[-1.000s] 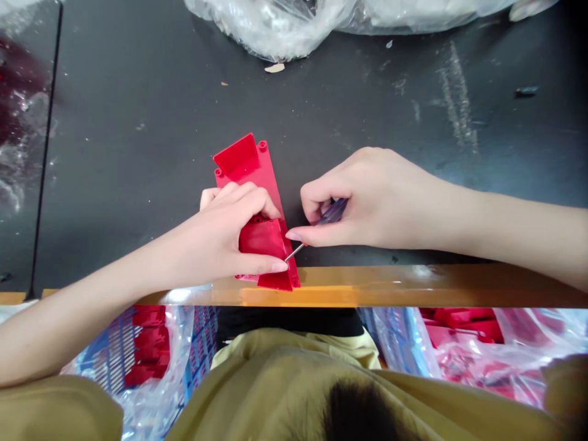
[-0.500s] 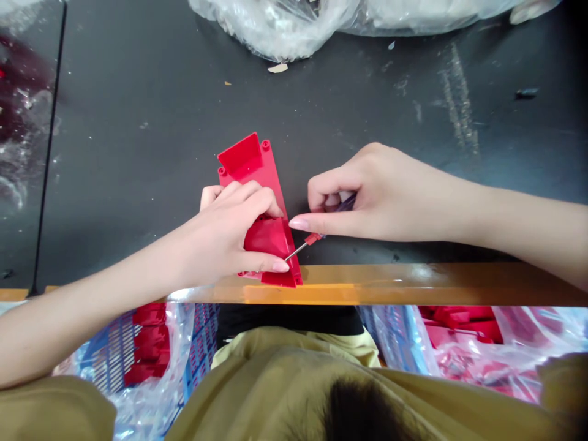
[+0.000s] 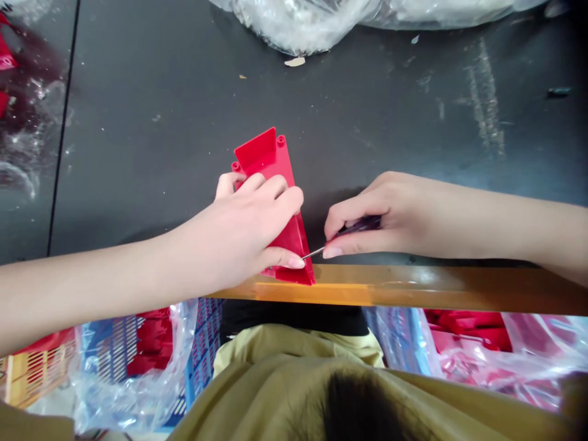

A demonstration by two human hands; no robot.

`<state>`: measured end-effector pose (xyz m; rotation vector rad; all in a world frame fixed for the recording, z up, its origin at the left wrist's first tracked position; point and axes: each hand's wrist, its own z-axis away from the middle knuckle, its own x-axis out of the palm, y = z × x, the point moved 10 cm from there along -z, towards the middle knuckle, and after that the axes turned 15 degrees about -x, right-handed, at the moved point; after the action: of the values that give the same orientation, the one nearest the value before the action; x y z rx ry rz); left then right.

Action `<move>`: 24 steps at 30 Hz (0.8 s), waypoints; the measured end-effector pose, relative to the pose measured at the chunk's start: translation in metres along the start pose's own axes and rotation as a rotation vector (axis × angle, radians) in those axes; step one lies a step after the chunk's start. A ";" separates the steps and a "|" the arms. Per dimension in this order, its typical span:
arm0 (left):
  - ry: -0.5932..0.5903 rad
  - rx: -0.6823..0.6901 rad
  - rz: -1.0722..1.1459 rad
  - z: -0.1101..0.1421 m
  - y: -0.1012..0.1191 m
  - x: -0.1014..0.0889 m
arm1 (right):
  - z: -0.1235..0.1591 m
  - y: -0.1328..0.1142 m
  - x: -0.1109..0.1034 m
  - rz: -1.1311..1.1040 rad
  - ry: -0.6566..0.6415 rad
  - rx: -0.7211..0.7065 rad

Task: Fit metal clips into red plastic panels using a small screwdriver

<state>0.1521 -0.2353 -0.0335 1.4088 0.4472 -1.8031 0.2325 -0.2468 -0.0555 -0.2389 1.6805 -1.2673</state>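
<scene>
A long red plastic part point(image 3: 271, 158) lies on the dark table point(image 3: 390, 135), its near end at the wooden front edge point(image 3: 413, 288). My left hand point(image 3: 252, 229) is closed over the middle of the part, thumb pressing its near end. My right hand point(image 3: 372, 217) pinches a small screwdriver point(image 3: 353, 228) with a dark handle. Its thin metal shaft points left and its tip touches the red part beside my left thumb.
Crumpled clear plastic bags point(image 3: 331, 21) lie at the far edge of the table. Below the table edge, a blue crate point(image 3: 202, 349) lined with plastic holds red parts at left, and a plastic bag of red parts point(image 3: 482, 343) sits at right.
Both hands and the red part have shifted slightly to the right in view. My right hand has lowered and slid along the screwdriver, whose tip stays at the part's near end.
</scene>
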 end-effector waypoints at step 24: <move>-0.190 -0.020 0.252 -0.004 -0.012 0.002 | 0.004 -0.005 -0.002 0.158 0.028 0.005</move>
<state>0.1456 -0.2257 -0.0384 1.2073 0.1790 -1.7008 0.2347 -0.2502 -0.0501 -0.0837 1.6856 -1.1611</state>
